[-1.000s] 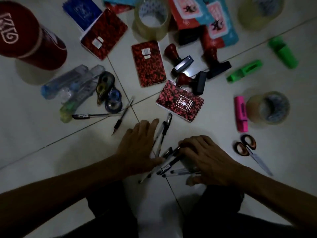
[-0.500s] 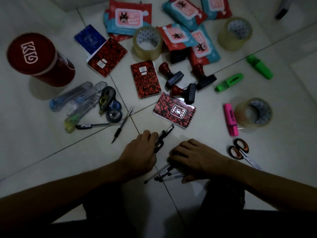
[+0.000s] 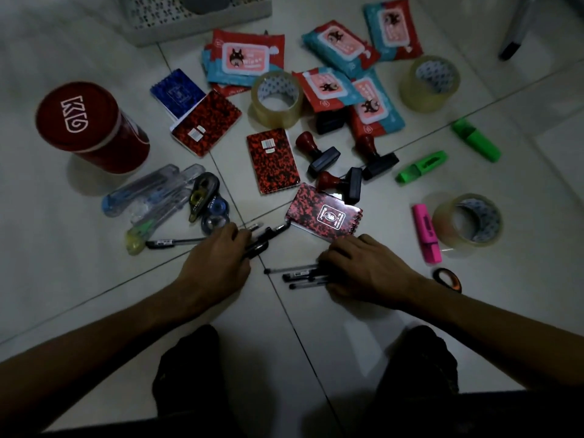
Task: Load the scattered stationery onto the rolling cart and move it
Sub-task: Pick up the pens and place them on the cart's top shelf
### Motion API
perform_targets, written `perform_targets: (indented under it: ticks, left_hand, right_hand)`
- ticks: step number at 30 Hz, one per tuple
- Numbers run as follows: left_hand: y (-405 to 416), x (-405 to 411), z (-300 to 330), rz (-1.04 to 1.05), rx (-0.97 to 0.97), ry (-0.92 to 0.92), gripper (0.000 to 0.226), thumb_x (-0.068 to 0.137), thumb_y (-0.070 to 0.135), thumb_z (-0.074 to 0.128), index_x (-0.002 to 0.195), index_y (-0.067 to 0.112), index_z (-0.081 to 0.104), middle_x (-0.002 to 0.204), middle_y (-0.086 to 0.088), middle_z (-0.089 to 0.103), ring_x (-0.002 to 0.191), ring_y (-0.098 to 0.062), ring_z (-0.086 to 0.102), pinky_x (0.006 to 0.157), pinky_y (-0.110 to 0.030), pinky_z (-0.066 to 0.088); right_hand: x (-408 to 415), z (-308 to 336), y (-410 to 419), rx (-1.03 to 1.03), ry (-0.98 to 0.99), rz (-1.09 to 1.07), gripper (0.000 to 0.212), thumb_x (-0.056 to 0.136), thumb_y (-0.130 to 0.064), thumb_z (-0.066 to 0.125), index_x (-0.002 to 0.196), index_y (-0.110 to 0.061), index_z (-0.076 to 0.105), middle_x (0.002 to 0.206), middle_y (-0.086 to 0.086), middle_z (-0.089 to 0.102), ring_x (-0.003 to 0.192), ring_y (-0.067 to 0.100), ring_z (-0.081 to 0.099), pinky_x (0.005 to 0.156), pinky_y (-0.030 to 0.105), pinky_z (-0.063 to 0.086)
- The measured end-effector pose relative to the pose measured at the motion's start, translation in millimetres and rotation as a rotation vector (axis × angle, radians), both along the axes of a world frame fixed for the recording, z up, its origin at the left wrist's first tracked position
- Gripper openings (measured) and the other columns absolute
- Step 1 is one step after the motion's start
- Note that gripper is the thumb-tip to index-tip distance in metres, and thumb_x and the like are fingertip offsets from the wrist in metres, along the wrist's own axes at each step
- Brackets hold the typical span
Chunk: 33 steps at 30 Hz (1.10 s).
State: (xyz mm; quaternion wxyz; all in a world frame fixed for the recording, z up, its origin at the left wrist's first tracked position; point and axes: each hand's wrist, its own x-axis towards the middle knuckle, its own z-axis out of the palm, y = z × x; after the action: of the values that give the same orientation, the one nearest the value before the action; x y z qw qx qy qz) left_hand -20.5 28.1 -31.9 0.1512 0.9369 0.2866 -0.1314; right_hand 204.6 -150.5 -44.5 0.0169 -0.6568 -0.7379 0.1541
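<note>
**Gathering pens off the tile**

While the white perforated plastic cart basket [image 3: 202,23] waits beyond the scatter, our left hand [image 3: 218,263] clutches black pens [image 3: 262,240]; our right hand [image 3: 363,270] pins thin clear-barrelled pens [image 3: 297,275] against the floor. Light, stiff, rolling: bunch mid-barrel.

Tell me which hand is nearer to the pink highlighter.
Right. The right hand lies just left of the pink highlighter, resting on pens. The left hand sits much farther left, across the tile seam.
</note>
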Motion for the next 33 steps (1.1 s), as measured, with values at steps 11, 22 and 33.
perform_targets:
  ticks: [11,22,33]
  left_hand:
    - [22,-46,-5,0.159,0.162,0.105,0.082,0.07,0.065,0.048,0.122,0.002,0.047,0.105,-0.016,0.052,0.091,-0.033,0.052,0.074,-0.041,0.047]
    - [16,-21,-23,-0.01,0.199,0.019,0.041,0.083,0.0,0.05,0.123,-0.004,0.044,0.092,-0.021,0.055,0.074,-0.033,0.053,0.058,-0.04,0.049]
    - [19,-10,-13,0.058,0.061,-0.035,0.03,0.092,0.007,0.05,0.122,0.001,0.045,0.094,-0.013,0.057,0.071,-0.023,0.051,0.059,-0.034,0.045]
  right_hand:
    - [-9,-4,11,0.067,-0.023,0.001,0.042,0.089,-0.042,0.053,0.121,-0.016,0.059,0.107,0.002,0.061,0.09,0.019,0.057,0.075,0.032,0.049]
    - [-29,-13,31,0.016,-0.09,0.01,0.016,0.09,-0.025,0.054,0.101,-0.014,0.057,0.088,0.006,0.057,0.074,0.02,0.055,0.064,0.032,0.048]
    - [-24,0,49,-0.213,0.057,-0.049,0.017,0.103,-0.028,0.035,0.109,-0.016,0.045,0.1,0.004,0.055,0.075,0.014,0.046,0.061,0.023,0.034]
